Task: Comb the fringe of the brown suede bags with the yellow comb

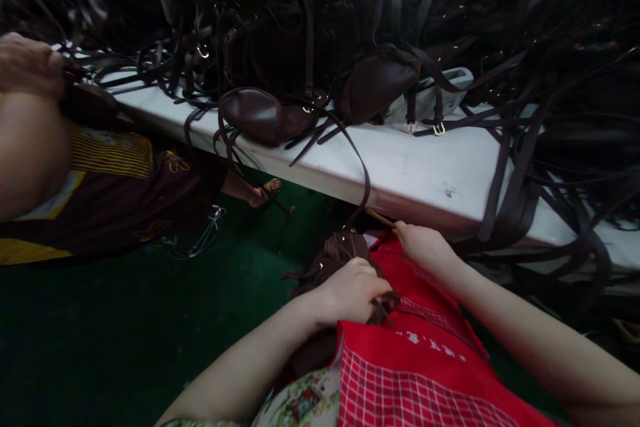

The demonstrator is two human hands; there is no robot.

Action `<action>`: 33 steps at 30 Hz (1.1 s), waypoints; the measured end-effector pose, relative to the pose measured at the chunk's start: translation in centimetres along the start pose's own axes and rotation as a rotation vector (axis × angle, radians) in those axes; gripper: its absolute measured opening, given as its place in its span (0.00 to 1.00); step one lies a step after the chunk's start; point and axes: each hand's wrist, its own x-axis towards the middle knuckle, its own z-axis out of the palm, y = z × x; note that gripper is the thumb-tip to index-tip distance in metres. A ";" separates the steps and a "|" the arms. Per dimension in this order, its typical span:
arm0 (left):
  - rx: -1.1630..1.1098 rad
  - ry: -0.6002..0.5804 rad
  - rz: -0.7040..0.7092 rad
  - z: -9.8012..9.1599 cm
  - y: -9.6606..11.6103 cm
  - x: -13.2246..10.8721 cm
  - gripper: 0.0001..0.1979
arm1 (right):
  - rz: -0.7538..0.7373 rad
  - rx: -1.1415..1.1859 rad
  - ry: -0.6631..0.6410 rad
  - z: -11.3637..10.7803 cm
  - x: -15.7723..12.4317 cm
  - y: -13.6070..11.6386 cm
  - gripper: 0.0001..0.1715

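Note:
My left hand (356, 291) is closed on a dark brown fringed bag (343, 247) in my lap, and strands of fringe stick out by its fingers. A thin strap with a metal fitting runs from the bag up to the table edge. Just to the right, my right hand (419, 243) is pinched on a thin yellowish strip (379, 216) with a toothed look, just below the table edge. What kind of thing the strip is, I cannot tell. A red checked apron (415, 347) lies under both hands.
A white table (430, 167) runs across in front, piled with dark brown bags (273, 113), straps and buckles. A pale tray-like container (457, 83) sits among them. At the left is another person's arm (30, 140); that person's foot (265, 192) rests on the green floor (125, 333).

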 end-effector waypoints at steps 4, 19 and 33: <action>-0.601 0.396 -0.118 0.0 -0.1 0.4 0.15 | -0.078 0.414 0.182 -2.2 -1.0 0.9 0.18; -0.986 1.189 -0.517 -2.6 -4.9 -2.3 0.33 | -0.718 0.760 -0.180 -2.5 -4.7 -4.7 0.08; -1.184 1.285 -0.493 -1.2 -4.1 -3.1 0.36 | -0.720 0.689 -0.369 -5.5 1.1 -7.9 0.37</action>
